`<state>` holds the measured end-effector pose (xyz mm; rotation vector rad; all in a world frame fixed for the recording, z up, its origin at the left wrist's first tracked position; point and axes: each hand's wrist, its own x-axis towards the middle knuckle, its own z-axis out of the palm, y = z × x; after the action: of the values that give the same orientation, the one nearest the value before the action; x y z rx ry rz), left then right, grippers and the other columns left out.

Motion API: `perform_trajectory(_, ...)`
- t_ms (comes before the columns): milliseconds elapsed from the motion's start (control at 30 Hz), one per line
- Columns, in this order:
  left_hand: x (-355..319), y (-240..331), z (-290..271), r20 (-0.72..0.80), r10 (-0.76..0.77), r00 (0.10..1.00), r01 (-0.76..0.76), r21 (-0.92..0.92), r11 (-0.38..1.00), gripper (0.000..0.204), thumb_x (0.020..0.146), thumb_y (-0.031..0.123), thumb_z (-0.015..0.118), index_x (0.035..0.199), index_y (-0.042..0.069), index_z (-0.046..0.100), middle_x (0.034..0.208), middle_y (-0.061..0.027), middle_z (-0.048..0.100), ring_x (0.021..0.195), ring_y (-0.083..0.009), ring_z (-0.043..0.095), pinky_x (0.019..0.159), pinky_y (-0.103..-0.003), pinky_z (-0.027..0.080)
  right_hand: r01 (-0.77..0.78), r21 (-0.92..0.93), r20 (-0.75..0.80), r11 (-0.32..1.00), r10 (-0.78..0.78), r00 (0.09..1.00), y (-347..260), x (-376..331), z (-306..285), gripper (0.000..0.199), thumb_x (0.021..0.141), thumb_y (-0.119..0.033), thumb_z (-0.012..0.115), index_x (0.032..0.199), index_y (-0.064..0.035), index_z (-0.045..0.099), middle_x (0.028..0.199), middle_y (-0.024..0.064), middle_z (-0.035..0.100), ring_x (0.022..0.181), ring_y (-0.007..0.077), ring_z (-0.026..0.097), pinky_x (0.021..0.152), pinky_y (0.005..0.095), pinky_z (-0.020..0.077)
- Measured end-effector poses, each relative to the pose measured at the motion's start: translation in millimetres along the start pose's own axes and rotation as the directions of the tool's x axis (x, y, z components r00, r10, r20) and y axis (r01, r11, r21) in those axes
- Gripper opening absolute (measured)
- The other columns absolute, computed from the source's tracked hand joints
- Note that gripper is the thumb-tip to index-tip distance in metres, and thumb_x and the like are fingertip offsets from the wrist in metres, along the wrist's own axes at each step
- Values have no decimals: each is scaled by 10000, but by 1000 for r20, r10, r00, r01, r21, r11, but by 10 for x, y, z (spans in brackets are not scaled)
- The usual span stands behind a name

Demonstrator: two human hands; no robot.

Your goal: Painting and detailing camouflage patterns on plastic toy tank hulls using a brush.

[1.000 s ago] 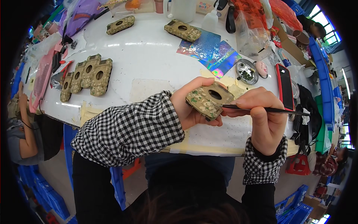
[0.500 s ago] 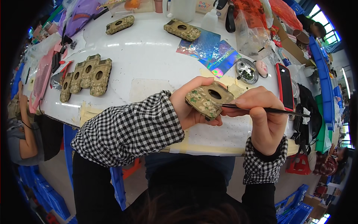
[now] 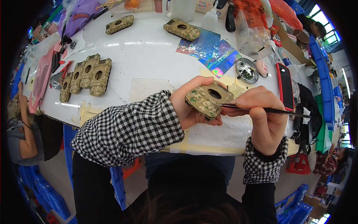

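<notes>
My left hand point(image 3: 183, 103) is closed round a camouflage toy tank hull point(image 3: 204, 98), tilted so that its top with the round hole shows. In my right hand point(image 3: 266, 112) is a pair of dark tweezers point(image 3: 270, 110), pinched between thumb and fingers. Their tips touch or nearly touch the near right edge of the hull; whether they grip a small part I cannot tell. A round clear dish point(image 3: 247, 71) with small dark green pieces lies beyond my right hand.
Several matching hulls point(image 3: 86, 74) stand side by side at the left. Two more hulls lie at the back, one touching shiny holographic sheets point(image 3: 210, 50). A red-edged phone point(image 3: 285, 87) is at the right. Another person's arm point(image 3: 28, 136) shows at the far left.
</notes>
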<state>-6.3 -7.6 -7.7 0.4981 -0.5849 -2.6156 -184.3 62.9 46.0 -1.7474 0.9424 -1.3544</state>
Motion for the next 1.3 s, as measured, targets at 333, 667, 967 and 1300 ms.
perform_trajectory(333, 1, -1, 11, -9, 0, 1000, 0, 9, 1000, 475, 902, 433, 441, 1128, 23, 519, 930, -151, 629, 722, -255, 650, 682, -379, 573, -6, 33, -15, 999, 6, 1000, -2, 0, 9, 190, 902, -128, 568, 933, 51, 623, 892, 146, 631, 845, 199, 602, 730, 284, 513)
perform_trajectory(667, 26, 10, -25, 23, -21, 1000, 22, -34, 999, 467, 902, 438, 432, 1119, 32, 508, 862, -200, 612, 704, -277, 650, 649, -351, 580, 108, 25, -82, 994, -105, 991, -28, -9, -33, 340, 952, -260, 489, 996, 69, 559, 891, 160, 597, 844, 211, 608, 718, 305, 536)
perform_trajectory(967, -8, 17, 45, -162, 58, 985, -51, 46, 998, 460, 902, 450, 416, 1127, 61, 514, 888, -166, 617, 738, -266, 641, 668, -356, 557, 65, -149, -180, 987, -92, 979, -118, -71, -86, 359, 946, -288, 508, 1031, 60, 530, 897, 159, 622, 829, 209, 636, 767, 302, 510)
perform_trajectory(1300, 4, -3, 168, -269, 421, 866, -375, 208, 903, 428, 936, 433, 372, 1197, 107, 464, 1012, -100, 586, 899, -217, 597, 726, -398, 524, -29, -119, -66, 992, 21, 998, -28, -68, 5, 429, 916, -262, 573, 1166, 71, 472, 1051, 203, 629, 988, 209, 625, 861, 292, 474)
